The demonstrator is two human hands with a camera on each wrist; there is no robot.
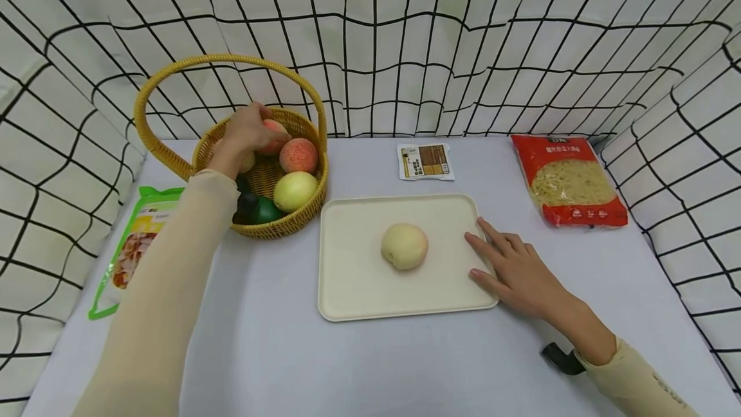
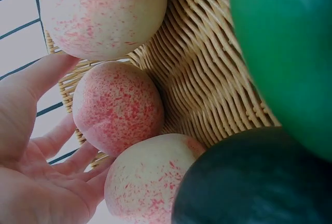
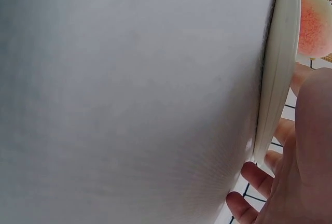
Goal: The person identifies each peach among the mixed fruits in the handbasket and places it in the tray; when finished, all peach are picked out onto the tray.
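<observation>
My left hand (image 1: 246, 129) reaches into a yellow wicker basket (image 1: 292, 222) by its rear rim. In the left wrist view its fingers are spread beside a red-speckled peach (image 2: 119, 109), with the thumb tip against a paler peach (image 2: 104, 19) above. More fruit shares the basket: a reddish peach (image 1: 298, 156), a yellow-green fruit (image 1: 295, 192) and smooth dark green produce (image 1: 265, 210). On a cream tray (image 1: 353, 282) lies one pale peach (image 1: 404, 246). The right hand (image 1: 521, 272) rests with extended fingers on the tray's right edge.
A tall handle (image 1: 231, 58) arches over the basket. A green-edged food pouch (image 1: 136, 243) lies at left, a small packet (image 1: 426, 161) behind the tray, and a red bag of noodles (image 1: 570, 181) back right. Black wire mesh (image 1: 374, 50) encloses the table's back and sides.
</observation>
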